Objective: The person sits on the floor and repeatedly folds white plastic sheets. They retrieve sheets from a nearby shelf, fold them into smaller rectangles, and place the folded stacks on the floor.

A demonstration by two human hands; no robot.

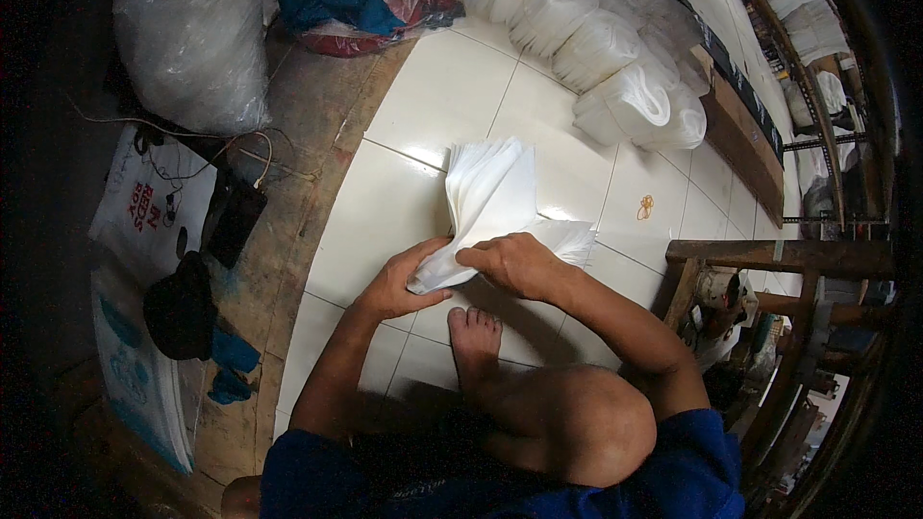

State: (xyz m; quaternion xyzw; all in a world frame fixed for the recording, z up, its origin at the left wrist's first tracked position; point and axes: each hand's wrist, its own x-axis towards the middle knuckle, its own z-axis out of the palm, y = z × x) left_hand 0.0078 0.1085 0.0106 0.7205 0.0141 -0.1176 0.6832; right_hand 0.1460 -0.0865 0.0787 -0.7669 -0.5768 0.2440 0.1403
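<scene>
A thick stack of white sheets point(490, 194) lies on the white tiled floor point(404, 183) in front of me, its upper layers lifted and fanned. My left hand point(399, 281) pinches the near left corner of the stack. My right hand point(514, 264) presses down on the bent sheets beside it, fingers curled over them. My bare foot point(474, 336) rests on the tiles just below both hands, and my bent knee point(596, 423) is nearer to me.
Bundled stacks of white sheets point(601, 48) lie in a row at the far right. A big clear plastic bag point(197, 29) and a bag of coloured cloth point(356, 0) sit at the far left. A wooden strip point(288, 192) borders the tiles. A wooden frame point(769, 259) stands right.
</scene>
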